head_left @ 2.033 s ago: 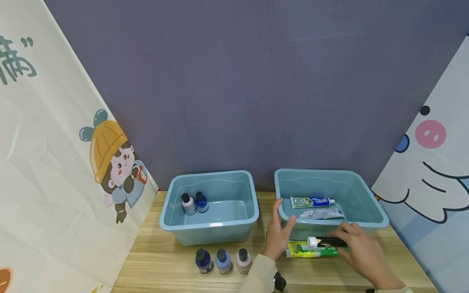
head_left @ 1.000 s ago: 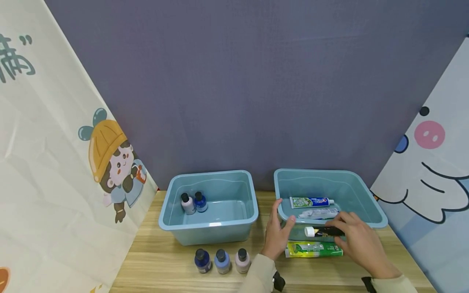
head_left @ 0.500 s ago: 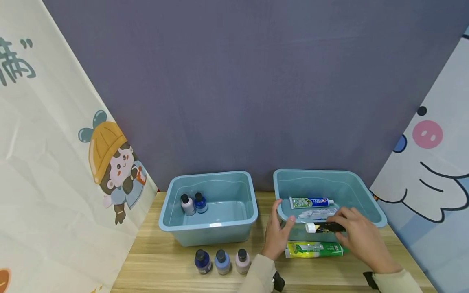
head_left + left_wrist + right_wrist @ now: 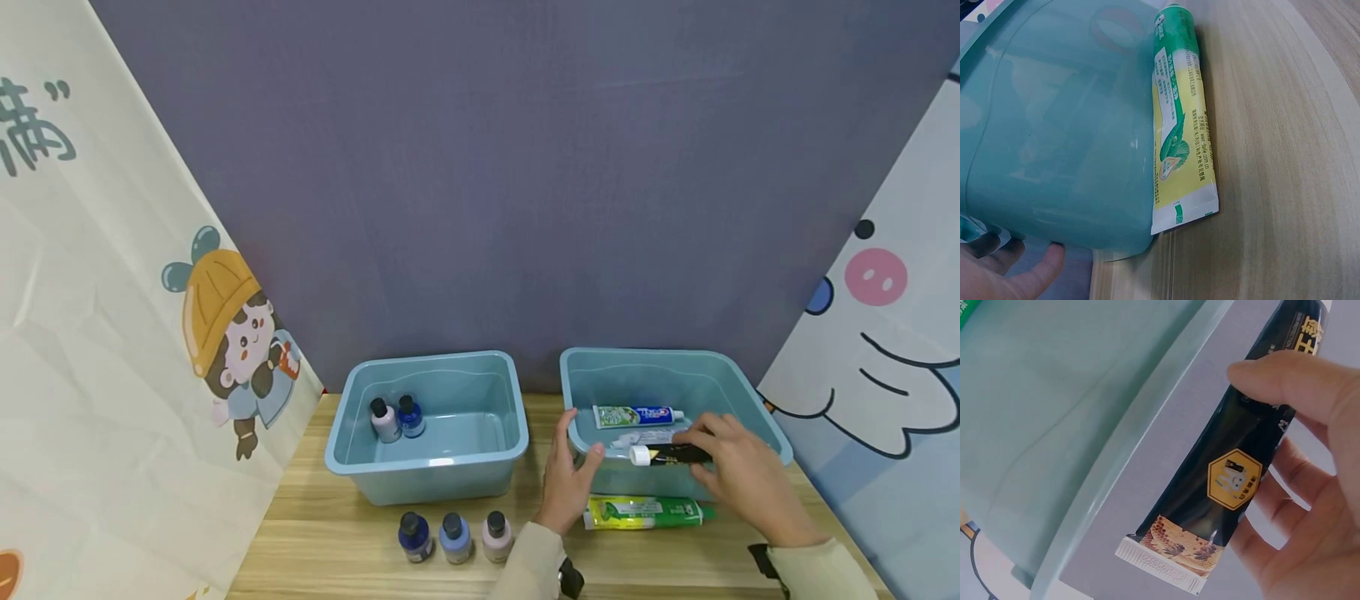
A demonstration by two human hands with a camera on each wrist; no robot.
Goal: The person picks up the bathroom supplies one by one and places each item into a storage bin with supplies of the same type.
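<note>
My right hand [image 4: 738, 475] pinches a black toothpaste tube [image 4: 1235, 450] with a white cap between thumb and fingers, in front of the right bin's near rim. The left hand [image 4: 566, 483] rests at the left front corner of the right blue bin [image 4: 645, 357], index finger and thumb spread and extended. Inside that bin lie a blue-and-green toothpaste tube [image 4: 637, 416] and a whitish tube [image 4: 647, 437], partly hidden by the rim and the black tube. A yellow-and-green toothpaste tube [image 4: 1180, 125] lies on the table along the bin's front wall.
The left blue bin [image 4: 435, 462] holds a pale bottle [image 4: 386, 422] and a dark blue bottle [image 4: 411, 418]. Before it stand a dark blue bottle [image 4: 416, 537], a light blue bottle [image 4: 456, 539] and a pale pink bottle [image 4: 497, 539]. A grey partition [image 4: 480, 208] rises behind both bins.
My right hand has lifted the black tube up from over the yellow-and-green tube to the height of the right bin's front rim. The left hand stays at the corner.
</note>
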